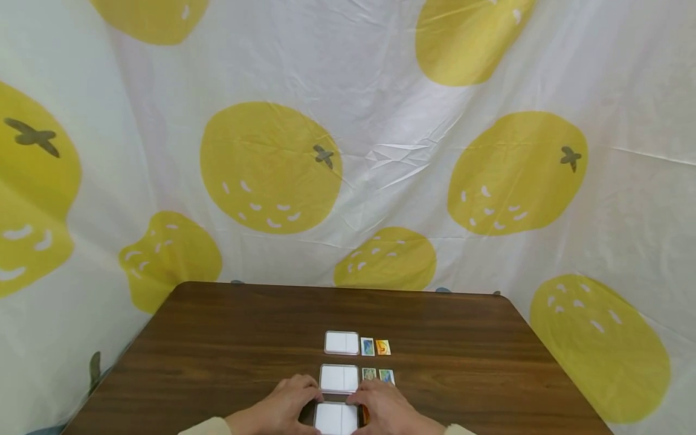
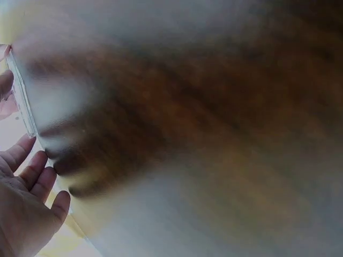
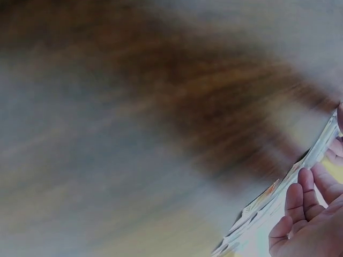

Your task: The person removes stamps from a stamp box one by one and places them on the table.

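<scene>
Closest to the person lies a clear flat case [image 1: 336,418] with a white insert split by a line. My left hand [image 1: 288,406] holds its left side, index finger by the far corner and thumb by the near one. At its right side my right hand [image 1: 385,406] holds it the same way and partly covers a reddish stamp [image 1: 365,414]. In the left wrist view the left fingertips [image 2: 40,160] touch the tabletop beside the case edge [image 2: 22,96]. The right wrist view shows the right hand [image 3: 311,214] beside stamps [image 3: 262,198] seen edge-on.
Two similar cases, a middle one [image 1: 339,379] and a far one [image 1: 342,342], lie in a column beyond. Stamps, such as an orange one [image 1: 383,347] and a blue-green one [image 1: 386,376], lie to their right. The brown table [image 1: 244,338] meets a lemon-print curtain [image 1: 380,181].
</scene>
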The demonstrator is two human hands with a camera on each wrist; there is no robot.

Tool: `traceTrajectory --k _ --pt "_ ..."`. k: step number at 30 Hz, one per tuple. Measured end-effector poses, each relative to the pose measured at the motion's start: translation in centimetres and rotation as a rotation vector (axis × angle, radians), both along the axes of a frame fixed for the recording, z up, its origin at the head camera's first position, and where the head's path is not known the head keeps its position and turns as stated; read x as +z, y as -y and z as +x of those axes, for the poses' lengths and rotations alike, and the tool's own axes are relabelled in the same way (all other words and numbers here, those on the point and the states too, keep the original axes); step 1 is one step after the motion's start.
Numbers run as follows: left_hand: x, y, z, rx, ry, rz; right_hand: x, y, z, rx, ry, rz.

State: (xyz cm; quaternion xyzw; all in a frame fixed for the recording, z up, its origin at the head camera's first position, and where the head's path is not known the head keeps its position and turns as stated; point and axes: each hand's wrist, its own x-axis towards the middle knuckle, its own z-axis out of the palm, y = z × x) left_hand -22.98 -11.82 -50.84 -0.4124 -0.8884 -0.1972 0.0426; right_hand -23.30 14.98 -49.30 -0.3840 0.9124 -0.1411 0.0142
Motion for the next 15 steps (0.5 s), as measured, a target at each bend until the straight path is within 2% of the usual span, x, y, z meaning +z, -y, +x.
traceTrajectory --k 4,11,15 --pt "0.04 0.0 0.1 0.005 -0.003 -0.009 0.1 0.14 0.04 -0.004 0.008 0.011" --pt "-0.09 -0.13 0.13 0.008 -0.066 -0.051 0.02 0.05 -0.15 0.011 -0.006 0.015" --pt "-0.14 -0.14 0.03 0.027 -0.038 -0.074 0.0 -0.1 -0.15 0.008 -0.025 0.019"
